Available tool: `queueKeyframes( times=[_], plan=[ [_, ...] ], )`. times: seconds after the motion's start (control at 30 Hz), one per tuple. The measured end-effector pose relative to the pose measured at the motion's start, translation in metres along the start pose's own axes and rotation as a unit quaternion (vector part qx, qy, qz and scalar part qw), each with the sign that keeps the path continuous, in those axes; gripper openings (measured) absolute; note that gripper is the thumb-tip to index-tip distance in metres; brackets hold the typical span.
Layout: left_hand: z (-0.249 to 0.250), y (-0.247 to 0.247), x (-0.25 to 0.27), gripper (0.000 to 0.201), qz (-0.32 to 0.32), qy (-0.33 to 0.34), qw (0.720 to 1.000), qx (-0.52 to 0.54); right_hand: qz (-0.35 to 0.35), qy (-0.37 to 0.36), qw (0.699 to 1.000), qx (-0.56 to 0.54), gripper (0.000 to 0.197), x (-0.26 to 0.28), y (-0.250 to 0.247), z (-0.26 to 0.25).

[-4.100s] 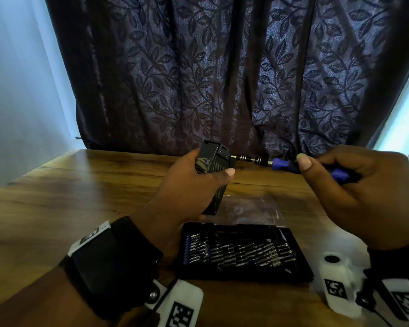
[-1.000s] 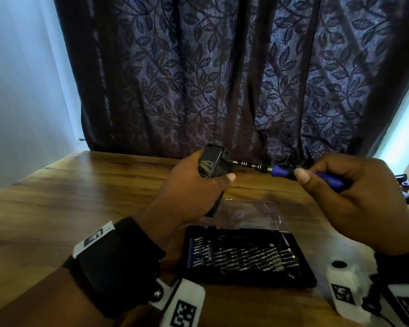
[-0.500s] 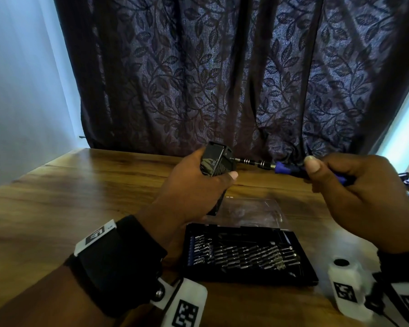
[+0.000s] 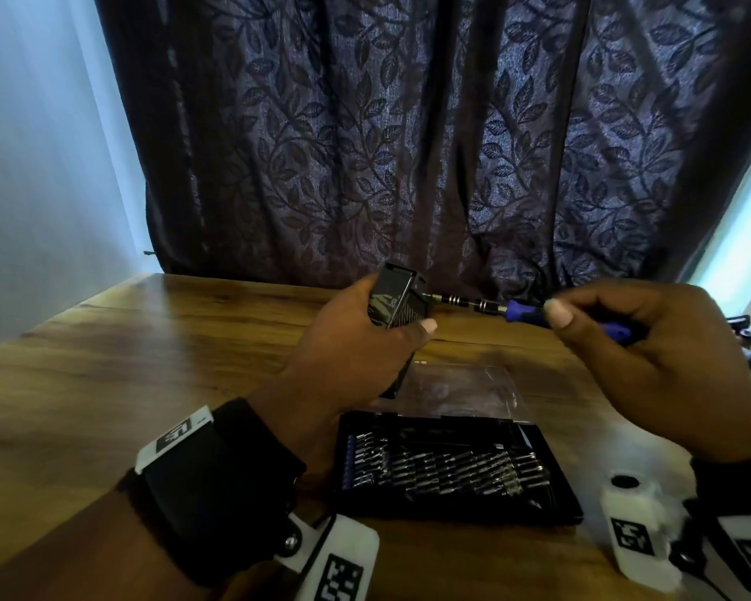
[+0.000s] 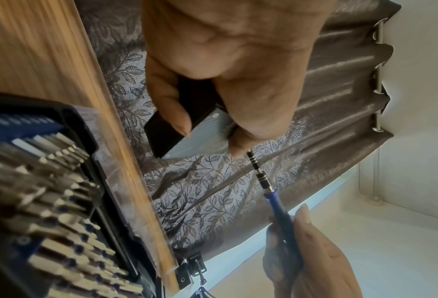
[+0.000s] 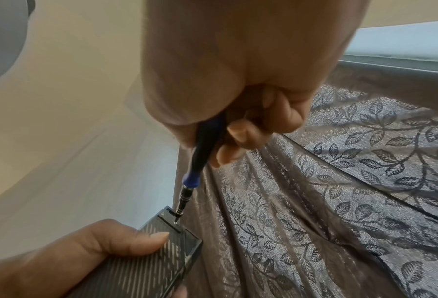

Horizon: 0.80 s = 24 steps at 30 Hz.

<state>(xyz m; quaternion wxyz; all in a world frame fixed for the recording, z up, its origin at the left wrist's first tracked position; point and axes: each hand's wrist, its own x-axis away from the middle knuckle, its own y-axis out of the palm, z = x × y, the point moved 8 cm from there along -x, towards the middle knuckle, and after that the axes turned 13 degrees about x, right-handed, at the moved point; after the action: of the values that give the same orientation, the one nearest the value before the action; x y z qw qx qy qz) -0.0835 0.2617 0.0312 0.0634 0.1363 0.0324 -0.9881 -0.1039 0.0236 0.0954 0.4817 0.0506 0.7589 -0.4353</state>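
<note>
My left hand [image 4: 356, 349] grips a small black box-shaped device [image 4: 393, 303] with a striped face, held upright above the table. In the left wrist view the device [image 5: 187, 139] shows between thumb and fingers. My right hand [image 4: 651, 362] pinches the blue handle of a precision screwdriver [image 4: 525, 312], which lies level. Its metal shaft [image 4: 456, 300] reaches left to the device's upper end. The right wrist view shows the screwdriver [image 6: 200, 161] with its tip [image 6: 175, 221] set on a small screw in the end face of the device [image 6: 167, 252].
An open black bit case [image 4: 560, 509] with several metal bits lies on the wooden table [image 4: 105, 375] below my hands, its clear lid [image 4: 460, 388] folded back. A dark leaf-patterned curtain [image 4: 408, 145] hangs behind. Small dark items [image 4: 748, 340] sit at the table's right edge.
Both hands stay in nearly the same pose over the whole span. The right hand's fingers shift slightly on the blue handle. The device remains held in place.
</note>
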Motion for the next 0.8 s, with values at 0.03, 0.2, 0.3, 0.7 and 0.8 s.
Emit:
queueKeyframes(
  times=[0.03,0.2,0.3,0.7,0.8],
  plan=[
    [-0.0004,0.0004,0.0001,0.021,-0.001,-0.003,1.0,0.0,-0.002,0.008,1.0,-0.017,0.013,0.0002,-0.0004,0.0],
    [0.0008,-0.0008,0.0009,0.022,0.0,-0.005,1.0,0.005,-0.005,0.0,1.0,0.02,0.012,0.0005,0.0018,-0.0021],
    [0.0032,-0.0018,0.0009,0.023,0.001,0.004,1.0,0.009,0.001,-0.004,1.0,0.026,0.021,0.0002,0.0011,-0.0043],
    [0.0001,0.0012,0.0011,0.031,-0.007,-0.001,1.0,-0.013,0.006,0.018,0.999,0.029,0.025,-0.0006,-0.0022,-0.0072],
    [0.0001,0.0016,0.0017,0.032,-0.008,0.001,1.0,-0.017,0.003,0.019,0.999,0.032,0.023,-0.0009,-0.0022,-0.0066]
  ],
)
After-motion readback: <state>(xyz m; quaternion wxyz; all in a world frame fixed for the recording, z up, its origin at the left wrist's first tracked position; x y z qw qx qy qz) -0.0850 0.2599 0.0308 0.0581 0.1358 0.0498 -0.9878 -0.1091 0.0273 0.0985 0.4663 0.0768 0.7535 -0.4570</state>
